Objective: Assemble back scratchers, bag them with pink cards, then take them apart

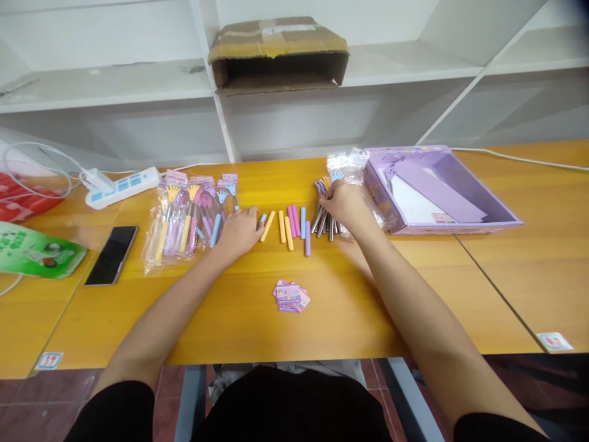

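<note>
My left hand [242,233] is closed just right of the bagged back scratchers, its fingertips on a blue handle tube [262,219] that shows only in part. With its fingers pinched, my right hand [344,201] grips a back scratcher by its blue hand-shaped head [337,176]. Under that hand lie several metal back scratcher rods [330,227] with yellow and purple heads. Between my hands are loose handle tubes: yellow [282,227], pink [292,221], blue [302,223] and purple [308,238]. Several finished-looking back scratchers [185,221] lie in clear bags at the left.
A pile of small printed cards [291,296] lies in front. Right stands an open purple box [460,227] beside clear plastic bags [347,161]. Left are a phone [111,255], a power strip [124,188] and a green package [39,250]. A cardboard box [280,46] sits on the shelf.
</note>
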Motion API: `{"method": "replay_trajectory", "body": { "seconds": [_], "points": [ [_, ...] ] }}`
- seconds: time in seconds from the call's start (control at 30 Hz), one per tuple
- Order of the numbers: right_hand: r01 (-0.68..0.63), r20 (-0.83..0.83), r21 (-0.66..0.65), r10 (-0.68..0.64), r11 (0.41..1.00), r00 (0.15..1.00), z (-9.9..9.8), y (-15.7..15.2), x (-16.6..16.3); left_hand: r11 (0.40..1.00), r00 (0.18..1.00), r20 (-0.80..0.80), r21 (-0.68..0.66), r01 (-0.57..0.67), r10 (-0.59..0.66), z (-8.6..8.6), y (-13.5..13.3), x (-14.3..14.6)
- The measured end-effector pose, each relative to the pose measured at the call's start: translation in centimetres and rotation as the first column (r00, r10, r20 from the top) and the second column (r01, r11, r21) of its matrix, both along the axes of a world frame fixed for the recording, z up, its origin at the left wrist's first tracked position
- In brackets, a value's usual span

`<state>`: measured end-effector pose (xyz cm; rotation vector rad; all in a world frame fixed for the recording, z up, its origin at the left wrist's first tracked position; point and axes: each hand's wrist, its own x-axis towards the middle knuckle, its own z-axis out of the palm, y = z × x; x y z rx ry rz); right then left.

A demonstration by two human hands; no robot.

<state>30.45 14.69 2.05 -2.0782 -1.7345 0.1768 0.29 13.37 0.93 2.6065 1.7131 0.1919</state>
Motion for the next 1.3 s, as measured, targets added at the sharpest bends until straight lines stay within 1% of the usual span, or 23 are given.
{"method": "replay_trajectory", "body": {
  "seconds": [0.07,0.13,0.17,0.23,0.3,0.37,0.4,0.43,0.47,0.5,0.57,0.63,0.7,0.77,0.8,0.83,0.9,0.93,0.97,1.0,1.1,1.2,1.3],
  "points": [
    [-0.017,0.032,-0.009,0.017,1.0,0.999,-0.2,0.1,0.1,1.0,1.0,0.012,0.001,0.009,-0.009,0.0,-0.3,0.1],
    [-0.037,0.066,-0.015,0.038,0.999,0.997,-0.3,0.2,0.2,0.998,0.998,0.035,0.029,0.057,-0.058,0.2,-0.8,0.4],
    [-0.049,0.083,-0.019,0.05,0.999,0.995,-0.3,0.3,0.2,0.993,0.993,0.048,0.052,0.104,-0.107,0.3,-1.2,0.7],
    [-0.076,0.111,-0.026,0.078,0.997,0.991,-0.3,0.4,0.2,0.96,0.961,0.067,0.103,0.261,-0.268,0.6,-2.3,1.3],
    [-0.091,0.127,-0.033,0.094,0.995,0.987,-0.2,0.3,0.1,0.871,0.873,0.068,0.138,0.471,-0.483,0.5,-3.5,2.0],
    [-0.094,0.128,-0.041,0.099,0.995,0.987,0.0,0.1,0.0,0.741,0.743,0.056,0.155,0.653,-0.666,0.0,-4.5,2.7],
    [-0.091,0.125,-0.045,0.096,0.995,0.988,0.2,0.0,-0.1,0.687,0.69,0.042,0.161,0.709,-0.722,-0.3,-5.0,3.0],
    [-0.086,0.12,-0.046,0.091,0.995,0.989,0.4,-0.1,-0.1,0.651,0.657,0.024,0.166,0.74,-0.753,-0.8,-5.3,3.3],
    [-0.08,0.116,-0.044,0.085,0.996,0.99,0.7,-0.3,-0.1,0.638,0.647,0.003,0.166,0.752,-0.763,-1.2,-5.6,3.5],
    [-0.074,0.114,-0.042,0.079,0.996,0.99,0.9,-0.4,-0.1,0.645,0.656,-0.019,0.164,0.746,-0.754,-1.6,-5.7,3.6],
    [-0.065,0.11,-0.031,0.068,0.997,0.992,1.2,-0.5,-0.1,0.691,0.703,-0.05,0.151,0.707,-0.709,-2.1,-5.9,3.9],
    [-0.068,0.098,-0.017,0.07,0.998,0.993,1.4,-0.6,0.0,0.735,0.748,-0.064,0.151,0.661,-0.66,-1.9,-5.8,4.1],
    [-0.078,0.076,0.002,0.078,0.997,0.994,1.5,-0.6,0.1,0.758,0.775,-0.067,0.171,0.629,-0.628,-1.0,-5.3,4.0],
    [-0.083,0.055,0.022,0.082,0.996,0.995,1.7,-0.6,0.2,0.797,0.816,-0.059,0.188,0.574,-0.574,0.5,-4.4,3.4],
    [-0.083,0.046,0.034,0.081,0.996,0.996,1.7,-0.6,0.2,0.832,0.852,-0.051,0.192,0.52,-0.521,1.3,-3.7,2.8],
    [-0.079,0.039,0.051,0.077,0.996,0.996,1.8,-0.7,0.2,0.883,0.902,-0.042,0.19,0.43,-0.43,2.2,-2.8,2.0],
    [-0.068,0.026,0.086,0.066,0.994,0.997,2.1,-0.8,0.2,0.966,0.987,-0.033,0.204,0.162,-0.159,3.3,-0.9,-0.1],
    [-0.066,0.02,0.103,0.064,0.993,0.998,2.2,-0.8,0.1,0.975,0.999,-0.025,0.222,0.031,-0.026,3.6,0.1,-1.2],
    [-0.065,0.015,0.115,0.063,0.991,0.998,2.3,-0.9,0.0,0.971,0.998,-0.025,0.233,-0.055,0.062,3.7,1.0,-2.3],
    [-0.065,0.011,0.123,0.064,0.99,0.998,2.4,-0.9,0.0,0.969,0.993,-0.035,0.224,-0.105,0.116,3.5,1.8,-3.3],
    [-0.071,0.009,0.118,0.07,0.99,0.997,2.5,-0.9,-0.4,0.971,0.982,-0.046,0.161,-0.176,0.185,2.3,3.1,-5.0],
    [-0.097,0.015,0.079,0.096,0.992,0.995,2.4,-1.0,-1.0,0.967,0.98,-0.02,0.169,-0.19,0.196,1.1,3.2,-4.9],
    [-0.138,0.028,0.055,0.137,0.989,0.99,2.5,-1.2,-1.7,0.968,0.979,0.005,0.148,-0.204,0.206,0.5,3.2,-4.3]
  ]
}}
